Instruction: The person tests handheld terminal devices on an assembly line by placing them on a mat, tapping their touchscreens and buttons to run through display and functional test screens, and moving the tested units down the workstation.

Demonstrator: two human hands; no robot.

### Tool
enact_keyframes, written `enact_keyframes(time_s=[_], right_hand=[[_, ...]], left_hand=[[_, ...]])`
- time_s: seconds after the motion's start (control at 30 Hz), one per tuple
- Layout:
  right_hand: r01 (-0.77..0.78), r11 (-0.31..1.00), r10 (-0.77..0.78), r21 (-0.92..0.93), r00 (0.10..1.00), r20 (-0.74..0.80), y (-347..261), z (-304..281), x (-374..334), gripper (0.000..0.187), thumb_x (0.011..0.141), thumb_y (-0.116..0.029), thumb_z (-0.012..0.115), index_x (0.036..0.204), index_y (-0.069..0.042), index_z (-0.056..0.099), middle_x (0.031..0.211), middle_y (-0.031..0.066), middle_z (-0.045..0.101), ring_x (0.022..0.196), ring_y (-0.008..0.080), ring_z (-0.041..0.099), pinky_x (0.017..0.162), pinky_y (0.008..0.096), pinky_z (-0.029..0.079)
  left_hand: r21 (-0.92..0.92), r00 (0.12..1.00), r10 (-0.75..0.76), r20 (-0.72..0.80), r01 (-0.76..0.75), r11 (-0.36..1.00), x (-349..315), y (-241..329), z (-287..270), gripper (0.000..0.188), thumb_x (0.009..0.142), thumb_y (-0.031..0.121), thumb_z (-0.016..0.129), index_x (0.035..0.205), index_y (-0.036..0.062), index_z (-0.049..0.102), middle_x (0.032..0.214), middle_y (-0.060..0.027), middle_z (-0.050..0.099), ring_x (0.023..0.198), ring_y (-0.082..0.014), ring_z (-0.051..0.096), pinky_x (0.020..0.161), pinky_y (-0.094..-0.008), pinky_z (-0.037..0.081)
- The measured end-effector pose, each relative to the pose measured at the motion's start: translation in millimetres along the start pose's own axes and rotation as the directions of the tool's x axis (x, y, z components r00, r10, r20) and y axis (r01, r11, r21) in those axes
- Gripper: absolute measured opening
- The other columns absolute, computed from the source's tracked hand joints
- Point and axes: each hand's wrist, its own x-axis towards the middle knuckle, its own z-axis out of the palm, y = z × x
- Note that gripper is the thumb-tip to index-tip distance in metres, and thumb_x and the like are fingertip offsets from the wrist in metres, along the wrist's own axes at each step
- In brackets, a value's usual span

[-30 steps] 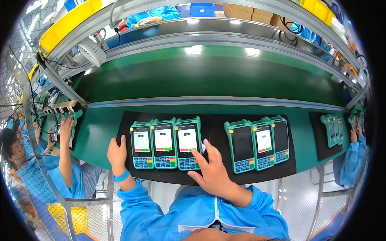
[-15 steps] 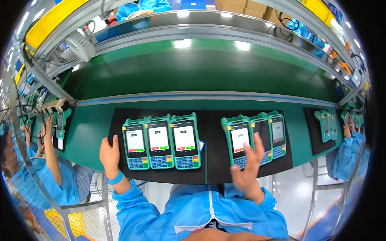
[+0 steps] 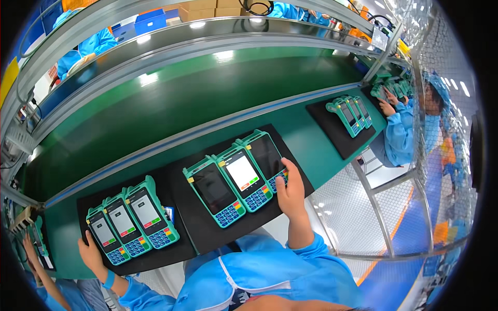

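Note:
Two groups of three green card payment terminals with blue keypads lie on black mats. My left hand [image 3: 93,255], with a blue wristband, is open along the outer side of the leftmost terminal [image 3: 108,236], its thumb raised. Beside that one lie a second terminal [image 3: 123,220] and a third terminal [image 3: 149,212]. My right hand [image 3: 292,193] grips the lower right edge of the outermost right terminal [image 3: 265,155], thumb over its keypad. That screen is dark. The middle terminal [image 3: 243,173] is brightly lit, and the left terminal [image 3: 212,189] of this group is dark.
Behind the green worktable [image 3: 290,124] runs a metal rail and a wide green conveyor belt [image 3: 181,98]. Further right, another mat [image 3: 340,140] holds several terminals [image 3: 353,115] near a co-worker [image 3: 402,124]. Another co-worker's arm [image 3: 39,259] shows at the left edge.
The view has swung right and tilted. My right hand has moved from above the right group onto its outermost terminal. Two screens in that group have gone dark, and the middle one has lit up.

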Motion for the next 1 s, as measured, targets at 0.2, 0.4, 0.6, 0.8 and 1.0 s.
enact_keyframes(time_s=[0.2, 0.4, 0.6, 0.8, 1.0], right_hand=[[0.029, 1.000, -0.029, -0.010, 1.000, 0.001, 1.1, -3.6, 1.0, 0.052, 0.098, -0.034, 0.059, 0.136, 0.000, 0.051, 0.141, 0.0253, 0.051, 0.128, 0.0415, 0.050, 0.107, 0.0449, 0.040], [0.028, 0.999, -0.026, -0.042, 0.998, 0.049, -3.3, -8.0, 3.2, 0.055, 0.097, -0.038, 0.060, 0.136, 0.000, 0.052, 0.141, 0.0265, 0.050, 0.128, 0.0424, 0.050, 0.107, 0.0460, 0.040], [0.185, 0.968, -0.174, -0.170, 0.982, 0.077, -12.4, -6.3, -2.3, 0.054, 0.093, -0.046, 0.062, 0.134, -0.009, 0.058, 0.153, 0.0282, 0.031, 0.138, 0.0501, 0.031, 0.113, 0.0561, 0.028], [0.341, 0.898, -0.290, -0.277, 0.934, 0.208, -22.3, 3.5, -17.3, 0.066, 0.096, -0.066, 0.042, 0.128, -0.013, 0.064, 0.156, 0.0264, 0.028, 0.141, 0.0498, 0.025, 0.115, 0.0599, 0.020], [0.391, 0.901, -0.337, -0.186, 0.903, 0.267, -38.5, 20.5, -34.9, 0.069, 0.094, -0.070, 0.042, 0.133, -0.017, 0.062, 0.157, 0.0286, 0.024, 0.142, 0.0482, 0.023, 0.116, 0.0616, 0.015]], left_hand=[[0.140, 0.987, -0.128, 0.095, 0.114, 0.984, -0.5, 7.1, -4.5, 0.071, 0.097, 0.060, 0.049, 0.120, -0.0064, 0.059, 0.117, -0.0304, 0.063, 0.111, -0.0468, 0.058, 0.091, -0.0471, 0.047], [0.145, 0.992, -0.096, 0.080, 0.084, 0.986, -0.3, 4.4, -6.0, 0.069, 0.097, 0.060, 0.048, 0.114, -0.0062, 0.060, 0.111, -0.0302, 0.065, 0.104, -0.0479, 0.060, 0.087, -0.0483, 0.048], [0.126, 0.996, -0.072, 0.058, 0.065, 0.990, -0.9, 7.2, -4.4, 0.067, 0.097, 0.059, 0.049, 0.109, -0.0058, 0.061, 0.107, -0.0303, 0.065, 0.101, -0.0484, 0.060, 0.084, -0.0489, 0.048], [0.110, 0.995, -0.088, 0.038, 0.083, 0.990, -4.2, 12.9, -7.6, 0.066, 0.097, 0.059, 0.049, 0.105, -0.0060, 0.061, 0.104, -0.0308, 0.065, 0.098, -0.0489, 0.059, 0.082, -0.0488, 0.047], [0.126, 0.996, -0.087, 0.037, 0.081, 0.989, -6.5, 19.4, -8.4, 0.061, 0.097, 0.056, 0.051, 0.105, -0.0035, 0.063, 0.106, -0.0289, 0.065, 0.099, -0.0465, 0.061, 0.083, -0.0480, 0.049]])
